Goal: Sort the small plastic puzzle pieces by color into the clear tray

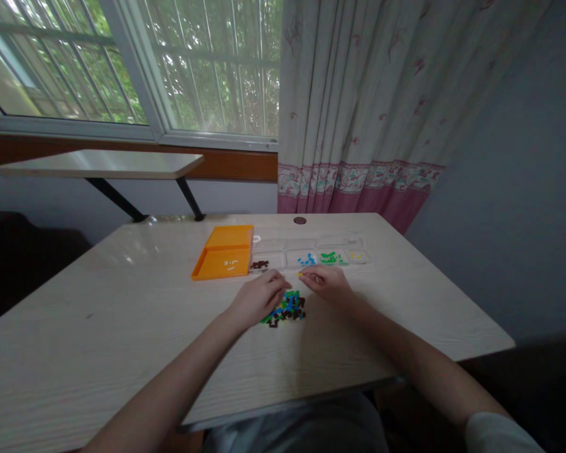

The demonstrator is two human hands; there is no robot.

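Observation:
A pile of small green, blue, dark brown and yellow plastic pieces (290, 307) lies on the table in front of me. My left hand (263, 294) rests at its left edge, fingers curled and close together; whatever is in them, if anything, is hidden. Part of the pile is covered by that hand. Just beyond the pile, on the right, my right hand (329, 283) pinches a small yellow piece (300, 274) between thumb and finger. The two hands are apart, with the fingertips facing each other.
Behind my hands sits a clear compartment tray (287, 244) with brown pieces (260, 264), blue pieces (306, 259), green pieces (331, 257) and a few yellow ones. An open orange case (221, 255) with white pieces (231, 264) adjoins it. A raised shelf (104, 165) stands at the back left.

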